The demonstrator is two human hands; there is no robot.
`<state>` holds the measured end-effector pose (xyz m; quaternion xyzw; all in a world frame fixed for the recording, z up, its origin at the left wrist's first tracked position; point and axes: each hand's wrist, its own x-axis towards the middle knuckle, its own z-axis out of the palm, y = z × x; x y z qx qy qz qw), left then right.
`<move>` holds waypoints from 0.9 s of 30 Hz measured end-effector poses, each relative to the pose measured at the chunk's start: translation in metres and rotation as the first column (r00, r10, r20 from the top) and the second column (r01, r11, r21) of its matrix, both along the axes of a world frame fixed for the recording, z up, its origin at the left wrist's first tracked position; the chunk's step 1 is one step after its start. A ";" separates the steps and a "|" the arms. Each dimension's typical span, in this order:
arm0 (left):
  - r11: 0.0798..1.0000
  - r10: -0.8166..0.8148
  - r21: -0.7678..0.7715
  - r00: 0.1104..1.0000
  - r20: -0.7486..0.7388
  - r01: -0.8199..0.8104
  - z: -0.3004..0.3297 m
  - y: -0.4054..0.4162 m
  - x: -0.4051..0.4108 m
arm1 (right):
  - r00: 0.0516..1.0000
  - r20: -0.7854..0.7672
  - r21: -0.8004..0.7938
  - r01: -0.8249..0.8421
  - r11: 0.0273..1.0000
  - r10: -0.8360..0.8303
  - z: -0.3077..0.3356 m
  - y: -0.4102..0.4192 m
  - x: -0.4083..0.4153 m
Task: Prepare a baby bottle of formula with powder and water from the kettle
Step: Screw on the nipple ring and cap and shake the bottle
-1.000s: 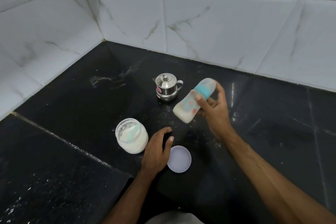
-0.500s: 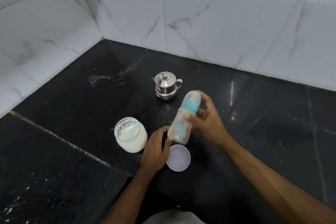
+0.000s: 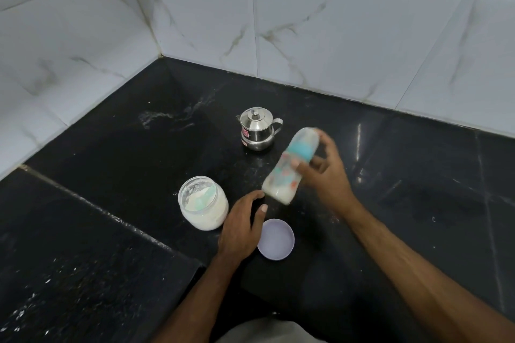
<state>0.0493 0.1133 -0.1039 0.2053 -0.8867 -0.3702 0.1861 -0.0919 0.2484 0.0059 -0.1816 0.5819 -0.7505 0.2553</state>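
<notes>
A: Four items occupy the black stone counter [image 3: 83, 231], which fills the corner under the white tiled wall [image 3: 334, 36]. List them from largest to smallest.

B: First, the powder jar [image 3: 203, 203]. It stands open, about half full of white powder, with a pale scoop lying inside. Second, the baby bottle [image 3: 289, 168]. It is off the counter and tilted, cap end pointing up and away, base toward the person. Third, the steel kettle [image 3: 257, 129]. It stands behind the bottle with its lid on, well apart from the jar. Fourth, the jar lid [image 3: 276, 239]. It lies flat just beside the jar, on the near side.

A: Report hand status.

B: The right hand [image 3: 326, 172] grips the bottle around the middle, thumb across the front and fingers curled behind. The left hand [image 3: 242, 225] holds nothing. Its fingers are loosely bent, its fingertips just short of the bottle base, and it partly covers the jar lid.

A: Estimate task progress.

B: White liquid shows in the lower part of the bottle, and the teal collar and cap are fitted. Powder and water therefore appear to be already in. The blurred, tilted bottle suggests the mixing step. Remaining work, as judged: finish mixing, set the bottle down, put the jar lid back on the powder jar.
</notes>
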 end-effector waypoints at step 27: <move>1.000 -0.018 0.014 0.999 -0.037 0.019 0.001 -0.001 -0.001 | 0.986 -0.040 0.082 -0.160 0.984 0.164 -0.012 -0.001 0.002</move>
